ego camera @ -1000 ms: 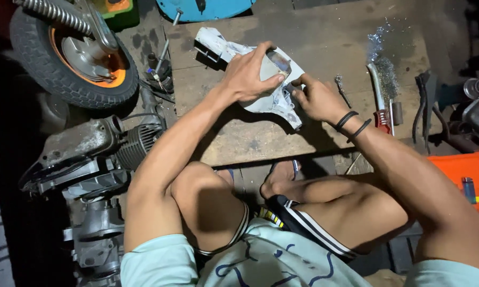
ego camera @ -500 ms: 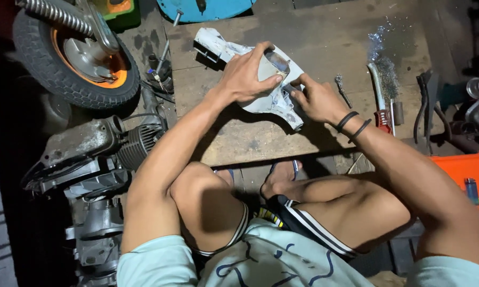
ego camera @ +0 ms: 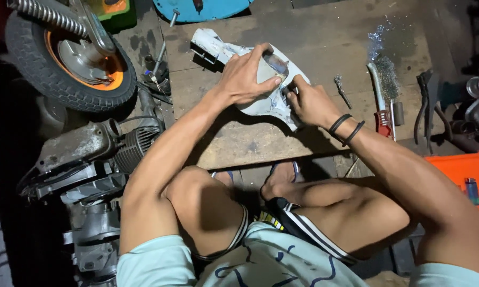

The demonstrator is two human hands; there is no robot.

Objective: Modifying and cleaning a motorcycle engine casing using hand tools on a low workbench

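A pale grey-white metal casing part (ego camera: 216, 48) lies on a wooden board (ego camera: 314, 37) in front of me. My left hand (ego camera: 246, 77) clamps down over its middle, fingers wrapped around a round opening. My right hand (ego camera: 309, 102) presses at the part's lower right edge, fingers pinched closed on something small that I cannot make out. Two black bands circle my right wrist. I am squatting, with knees and sandalled feet just below the board.
A small wheel (ego camera: 64, 64) with an orange hub and a spring lies at upper left, above an engine block (ego camera: 90, 159). A red-handled tool (ego camera: 380, 101), a small wrench (ego camera: 341, 90) and dark pliers (ego camera: 425, 101) lie to the right. An orange toolbox (ego camera: 465, 175) sits at the right edge.
Both hands stay on the casing part with only a slight shift of fingers; the part has hardly moved.
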